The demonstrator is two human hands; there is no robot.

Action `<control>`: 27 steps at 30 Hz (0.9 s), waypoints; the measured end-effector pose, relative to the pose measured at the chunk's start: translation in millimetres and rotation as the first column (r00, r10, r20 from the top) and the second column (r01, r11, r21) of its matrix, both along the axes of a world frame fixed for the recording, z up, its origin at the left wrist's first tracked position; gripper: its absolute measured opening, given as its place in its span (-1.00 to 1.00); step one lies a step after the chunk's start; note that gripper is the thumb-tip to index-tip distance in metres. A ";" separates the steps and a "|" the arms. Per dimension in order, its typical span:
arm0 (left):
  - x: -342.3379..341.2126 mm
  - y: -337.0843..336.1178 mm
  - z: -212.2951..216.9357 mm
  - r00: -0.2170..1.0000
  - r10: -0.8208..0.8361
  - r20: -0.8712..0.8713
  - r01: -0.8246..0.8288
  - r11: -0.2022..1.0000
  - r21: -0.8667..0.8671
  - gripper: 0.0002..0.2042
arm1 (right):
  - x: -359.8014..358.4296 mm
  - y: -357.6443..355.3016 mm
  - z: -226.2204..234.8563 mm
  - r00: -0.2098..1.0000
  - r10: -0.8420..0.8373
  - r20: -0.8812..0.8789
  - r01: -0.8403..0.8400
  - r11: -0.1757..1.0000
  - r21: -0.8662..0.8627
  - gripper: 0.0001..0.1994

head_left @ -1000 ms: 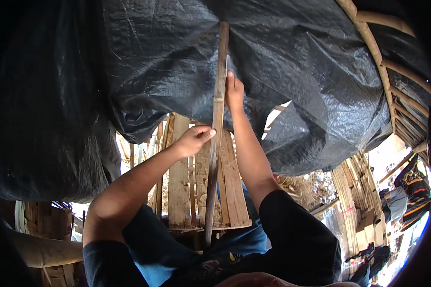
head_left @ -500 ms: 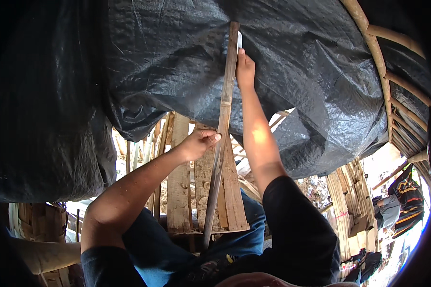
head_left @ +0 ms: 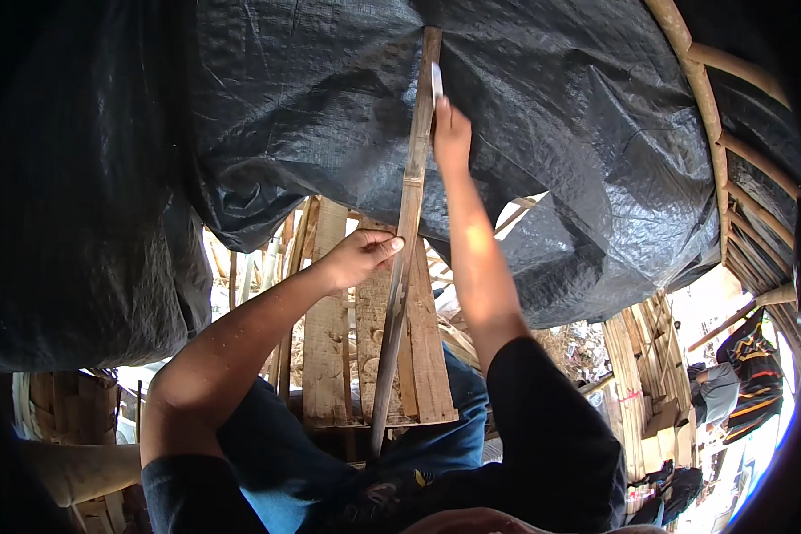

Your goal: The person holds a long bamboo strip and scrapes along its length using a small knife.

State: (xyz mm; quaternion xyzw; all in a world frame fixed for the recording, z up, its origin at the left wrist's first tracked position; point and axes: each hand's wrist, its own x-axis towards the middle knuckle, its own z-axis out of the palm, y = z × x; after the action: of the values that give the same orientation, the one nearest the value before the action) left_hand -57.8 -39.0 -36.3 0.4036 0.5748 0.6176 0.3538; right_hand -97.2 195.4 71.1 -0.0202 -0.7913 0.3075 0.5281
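Note:
A long bamboo strip (head_left: pixel 412 190) runs upright in front of me, its top against the black tarp and its lower end between my legs. My left hand (head_left: pixel 362 257) pinches it partway down, thumb over the strip and fingers largely behind it. Higher up, my right hand (head_left: pixel 452 135) is closed round the handle of a knife, and the handle is hidden in the fist. The pale knife blade (head_left: pixel 437 82) points upward and lies along the right edge of the strip, near its top.
A crumpled black tarp (head_left: pixel 543 151) hangs ahead and to the left. Wooden planks (head_left: pixel 329 356) form a slatted surface between my knees. Bamboo poles (head_left: pixel 705 107) frame the right side. Bundled strips (head_left: pixel 627 374) and a striped garment (head_left: pixel 756 383) are at the right.
My right hand and the knife have shifted slightly left and a little down along the bamboo strip. The strip and my left hand sit slightly higher and further left in view.

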 end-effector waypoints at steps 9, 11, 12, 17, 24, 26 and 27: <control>-8.7 10.3 -15.4 0.989 -0.115 -0.088 0.123 0.989 0.085 -0.57 | 12.3 20.6 -10.7 0.990 0.013 0.139 -0.010 1.000 -0.022 -0.48; -7.7 0.4 -11.9 0.994 -0.083 -0.070 0.086 0.995 0.042 -0.57 | 41.5 0.2 -59.6 0.966 0.108 0.234 -0.070 0.984 -0.164 -0.46; -7.1 0.4 -10.0 0.994 -0.085 -0.063 0.089 0.994 0.063 -0.58 | 54.5 -4.4 -79.9 0.962 0.128 0.241 -0.065 0.966 -0.252 -0.49; -8.9 9.2 -16.8 0.993 -0.085 -0.080 0.095 0.988 0.121 -0.59 | 40.9 -20.1 -53.4 0.983 0.179 0.030 -0.168 0.959 -0.227 -0.53; -6.4 16.4 -11.6 0.989 -0.109 -0.102 0.118 0.989 0.085 -0.60 | 18.4 7.0 2.2 0.965 0.229 0.130 -0.188 0.944 -0.270 -0.48; -11.9 6.4 -19.2 0.990 -0.109 -0.094 0.119 0.987 0.108 -0.59 | 50.2 -11.3 -45.1 0.936 0.220 0.275 -0.151 0.956 -0.253 -0.44; -13.2 3.9 -19.3 0.990 -0.109 -0.094 0.119 0.986 0.114 -0.59 | 74.8 -15.1 -72.5 0.897 0.220 0.382 -0.107 0.949 -0.295 -0.43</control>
State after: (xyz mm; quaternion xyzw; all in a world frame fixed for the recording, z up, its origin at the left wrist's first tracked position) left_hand -71.1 -35.1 -55.6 0.4829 0.5276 0.6114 0.3385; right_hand -22.3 180.3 -1.4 -0.0881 -0.8346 0.4437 0.3143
